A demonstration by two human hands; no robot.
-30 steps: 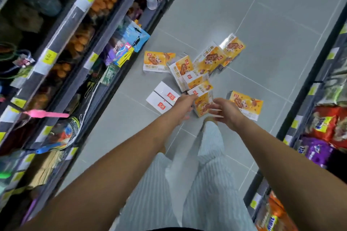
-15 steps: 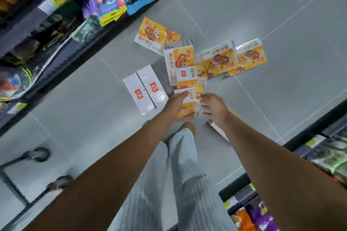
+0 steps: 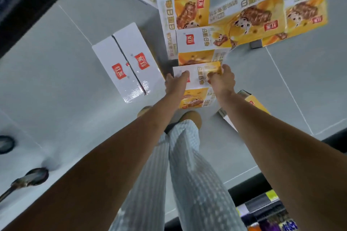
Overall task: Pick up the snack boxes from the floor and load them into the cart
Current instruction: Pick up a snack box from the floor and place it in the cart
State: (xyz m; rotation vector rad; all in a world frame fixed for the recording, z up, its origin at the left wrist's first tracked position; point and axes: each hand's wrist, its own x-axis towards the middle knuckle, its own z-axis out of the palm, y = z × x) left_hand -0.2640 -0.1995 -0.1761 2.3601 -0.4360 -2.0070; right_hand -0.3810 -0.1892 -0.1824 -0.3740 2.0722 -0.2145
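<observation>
Fingers (image 3: 183, 75) of the left hand (image 3: 175, 85) curl over the left end of the nearest snack box (image 3: 198, 77), and those of the right hand (image 3: 223, 80) curl round its far right corner, so both hands grip it between them. Half a second ago the hands were only reaching onto this box, the left fingertips at its left edge and the right hand just beside its right end. Since then both have closed on it, and the view has dropped much closer to the floor (image 3: 56, 99). The box's long axis runs left to right, with a narrow white and yellow face turned up and the yellow picture face toward the person's shoes (image 3: 193, 118). Whether it has left the floor I cannot tell. Just beyond it, the other snack boxes (image 3: 244, 17) lie overlapped in a heap. Two white boxes (image 3: 127, 62) lie side by side near its left, and one more yellow box (image 3: 258, 104) shows under the right forearm. At the near left stands a cart wheel (image 3: 35, 175)
</observation>
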